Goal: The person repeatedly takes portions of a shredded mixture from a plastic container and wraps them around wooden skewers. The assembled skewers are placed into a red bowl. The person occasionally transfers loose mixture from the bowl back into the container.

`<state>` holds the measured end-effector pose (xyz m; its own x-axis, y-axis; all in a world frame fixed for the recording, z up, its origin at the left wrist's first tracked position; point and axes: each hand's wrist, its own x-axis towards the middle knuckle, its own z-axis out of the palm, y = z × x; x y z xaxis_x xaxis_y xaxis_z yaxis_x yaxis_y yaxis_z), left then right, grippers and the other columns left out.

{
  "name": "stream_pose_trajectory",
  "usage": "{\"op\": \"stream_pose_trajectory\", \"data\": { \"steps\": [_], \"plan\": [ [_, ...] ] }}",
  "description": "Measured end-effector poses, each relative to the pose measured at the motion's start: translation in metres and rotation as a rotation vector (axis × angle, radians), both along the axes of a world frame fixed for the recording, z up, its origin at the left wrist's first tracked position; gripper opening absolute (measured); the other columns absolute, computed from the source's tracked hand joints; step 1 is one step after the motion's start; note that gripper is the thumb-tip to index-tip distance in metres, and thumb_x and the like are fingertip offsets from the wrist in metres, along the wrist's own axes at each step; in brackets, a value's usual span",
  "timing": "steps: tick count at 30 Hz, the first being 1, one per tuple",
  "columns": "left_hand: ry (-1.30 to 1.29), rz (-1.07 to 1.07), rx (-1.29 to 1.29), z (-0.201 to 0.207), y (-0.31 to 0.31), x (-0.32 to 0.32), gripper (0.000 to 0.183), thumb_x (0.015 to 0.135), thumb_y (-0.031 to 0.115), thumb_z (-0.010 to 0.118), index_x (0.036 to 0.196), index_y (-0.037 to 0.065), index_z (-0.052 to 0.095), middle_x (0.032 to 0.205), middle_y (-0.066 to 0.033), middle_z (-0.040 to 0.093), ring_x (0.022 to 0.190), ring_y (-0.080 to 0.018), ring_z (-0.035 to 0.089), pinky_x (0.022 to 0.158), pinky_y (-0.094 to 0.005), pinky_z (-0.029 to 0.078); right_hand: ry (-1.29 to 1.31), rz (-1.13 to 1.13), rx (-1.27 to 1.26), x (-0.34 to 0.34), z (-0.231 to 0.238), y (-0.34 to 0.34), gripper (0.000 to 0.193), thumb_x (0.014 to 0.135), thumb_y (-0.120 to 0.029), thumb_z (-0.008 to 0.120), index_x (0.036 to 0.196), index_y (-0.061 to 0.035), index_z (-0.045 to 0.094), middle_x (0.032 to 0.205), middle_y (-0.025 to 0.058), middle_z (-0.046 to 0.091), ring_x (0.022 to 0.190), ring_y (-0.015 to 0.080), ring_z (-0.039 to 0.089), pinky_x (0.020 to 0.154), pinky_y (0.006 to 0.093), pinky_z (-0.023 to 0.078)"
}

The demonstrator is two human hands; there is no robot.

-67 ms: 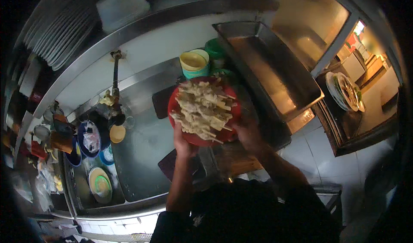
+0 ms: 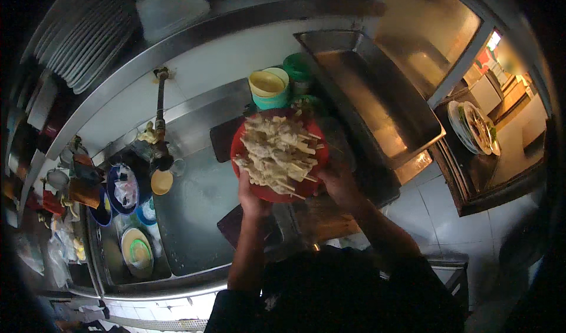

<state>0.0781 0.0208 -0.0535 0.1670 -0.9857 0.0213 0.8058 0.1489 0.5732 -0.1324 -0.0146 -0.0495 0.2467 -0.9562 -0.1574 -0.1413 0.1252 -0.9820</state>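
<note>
Holding a red bowl [image 2: 237,141] of pale skewers [image 2: 277,147] in both hands

Grips the bowl's near left edge with the left hand [image 2: 253,202], with most of the fingers hidden beneath. Grips the right edge with the right hand [image 2: 339,183], dim in shadow; cannot tell how far under its fingers curl. Holds the bowl up in the middle of the view, by the right end of a metal sink [image 2: 194,233]. Heaped with lumpy, coated pieces, with bare stick ends pointing mostly to the right and lower right.

Just beyond the bowl, stacked together: yellow bowls [image 2: 266,84] in a teal container [image 2: 272,102], next to a green container [image 2: 296,68]. To the right, set at a slant: a long, deep metal tray [image 2: 365,103]. Farther right: a stack of plates [image 2: 471,129]. To the left: a tap pipe [image 2: 160,106] on the wall, and a blue basin [image 2: 134,185] with pale plastic inside.
</note>
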Motion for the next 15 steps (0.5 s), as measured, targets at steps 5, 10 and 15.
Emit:
{"op": "stream_pose_trajectory", "data": {
  "steps": [5,10,15],
  "plan": [
    [0.109,0.035,0.023,-0.031,0.009,0.028,0.054,0.092,0.041,0.033,0.133,0.006,0.030,0.129,-0.0117,0.042,0.116,-0.0282,0.044,0.097,-0.0407,0.036,0.568,0.083,-0.146,-0.001,0.074,-0.011,0.030,0.082,-0.023,0.065,0.104,-0.0035,0.057,0.086,0.0087,0.063,0.075,0.0121,0.060,0.065,0.0298,0.050],
    [0.059,0.023,-0.003,-0.040,0.020,0.040,0.053,0.092,0.039,0.033,0.132,0.005,0.030,0.129,-0.0134,0.042,0.116,-0.0282,0.044,0.097,-0.0405,0.037,0.441,0.177,-0.751,0.054,0.122,-0.015,0.039,0.078,-0.027,0.068,0.109,-0.0059,0.056,0.100,0.0146,0.059,0.087,0.0227,0.061,0.073,0.0333,0.049],
    [0.094,0.020,0.118,-0.044,0.042,0.037,0.054,0.092,0.039,0.033,0.132,0.002,0.030,0.128,-0.0139,0.043,0.114,-0.0280,0.046,0.096,-0.0406,0.038,0.625,0.341,-0.873,0.082,0.099,-0.021,0.040,0.078,-0.020,0.065,0.113,-0.0059,0.053,0.102,0.0145,0.059,0.091,0.0262,0.059,0.078,0.0342,0.047]
  ]
}}
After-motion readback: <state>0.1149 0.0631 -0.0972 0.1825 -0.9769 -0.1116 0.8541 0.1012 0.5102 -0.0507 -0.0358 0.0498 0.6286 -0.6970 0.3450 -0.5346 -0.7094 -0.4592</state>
